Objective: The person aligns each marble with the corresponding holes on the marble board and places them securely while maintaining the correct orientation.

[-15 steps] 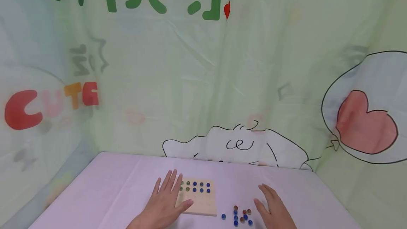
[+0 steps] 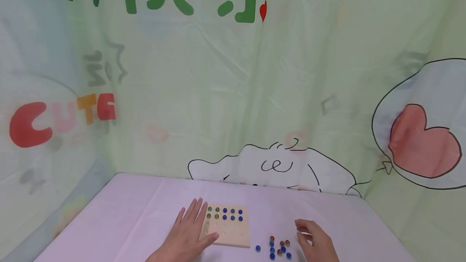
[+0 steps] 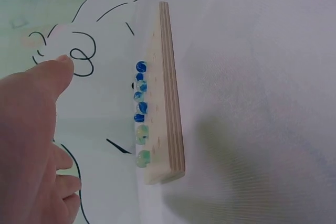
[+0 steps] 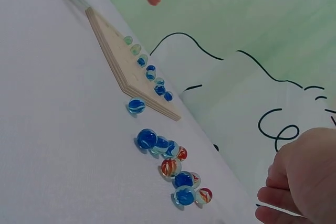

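Observation:
A square wooden board (image 2: 233, 238) with rows of small hollows lies on the table. Green marbles (image 2: 217, 213) fill the left of its two far rows, and blue marbles (image 2: 232, 214) the right. My left hand (image 2: 186, 231) hovers over the board's left edge, fingers straight and thumb spread, holding nothing; the left wrist view shows it apart from the board. To the right of the board lie loose blue marbles (image 4: 147, 139) and red-streaked marbles (image 4: 170, 167). Just right of these is my right hand (image 2: 316, 241), its fingers loosely bent, with nothing visible in them.
A pale pink cloth (image 2: 145, 205) covers the table. Behind it hangs a light green curtain (image 2: 174, 92) printed with letters and drawings. One blue marble (image 4: 136, 105) lies apart from the others, near the board's corner.
The fingers of my right hand have bent inward and dropped slightly. My left hand has shifted a little off the board's left side, showing more of the green marbles. The view has moved slightly.

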The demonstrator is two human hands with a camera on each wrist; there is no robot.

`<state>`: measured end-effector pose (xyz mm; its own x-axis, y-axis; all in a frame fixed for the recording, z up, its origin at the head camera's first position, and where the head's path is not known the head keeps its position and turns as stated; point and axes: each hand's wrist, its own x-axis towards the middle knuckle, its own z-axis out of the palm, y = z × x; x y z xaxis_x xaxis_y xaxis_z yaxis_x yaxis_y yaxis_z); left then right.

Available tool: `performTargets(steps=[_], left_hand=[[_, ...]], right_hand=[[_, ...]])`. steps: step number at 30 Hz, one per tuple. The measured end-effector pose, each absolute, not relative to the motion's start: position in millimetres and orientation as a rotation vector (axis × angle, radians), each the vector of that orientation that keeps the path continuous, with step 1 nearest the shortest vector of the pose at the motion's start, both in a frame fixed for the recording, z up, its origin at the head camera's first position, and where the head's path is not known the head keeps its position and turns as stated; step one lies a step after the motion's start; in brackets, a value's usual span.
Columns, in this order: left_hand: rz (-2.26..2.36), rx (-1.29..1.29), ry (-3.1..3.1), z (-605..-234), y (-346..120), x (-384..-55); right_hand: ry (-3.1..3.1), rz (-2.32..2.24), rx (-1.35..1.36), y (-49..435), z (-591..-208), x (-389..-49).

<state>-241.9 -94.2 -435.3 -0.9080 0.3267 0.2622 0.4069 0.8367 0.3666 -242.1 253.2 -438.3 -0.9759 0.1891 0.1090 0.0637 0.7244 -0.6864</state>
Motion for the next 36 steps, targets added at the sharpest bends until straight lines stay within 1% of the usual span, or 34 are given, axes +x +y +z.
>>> performTargets(steps=[4,12,19,23,29,36], left_hand=[[-0.614,-0.557,-2.85,-442,-94,-243],[-0.774,-0.45,-2.978,-454,-90,-252],[-0.783,-0.388,-2.985,-464,-89,-254],[-0.71,-0.429,-2.976,-468,-90,-255],[-0.413,-0.46,-2.959,-475,-91,-253],[-0.336,-0.439,-2.969,-473,-88,-250]], right_hand=[[-2.767,1.104,-0.229,253,-445,-246],[-2.815,1.145,-0.285,252,-459,-255],[-2.814,1.198,-0.241,251,-473,-258],[-2.827,1.208,-0.25,250,-475,-260],[-2.817,1.211,-0.232,247,-479,-260],[-2.814,1.228,-0.268,245,-481,-262]])
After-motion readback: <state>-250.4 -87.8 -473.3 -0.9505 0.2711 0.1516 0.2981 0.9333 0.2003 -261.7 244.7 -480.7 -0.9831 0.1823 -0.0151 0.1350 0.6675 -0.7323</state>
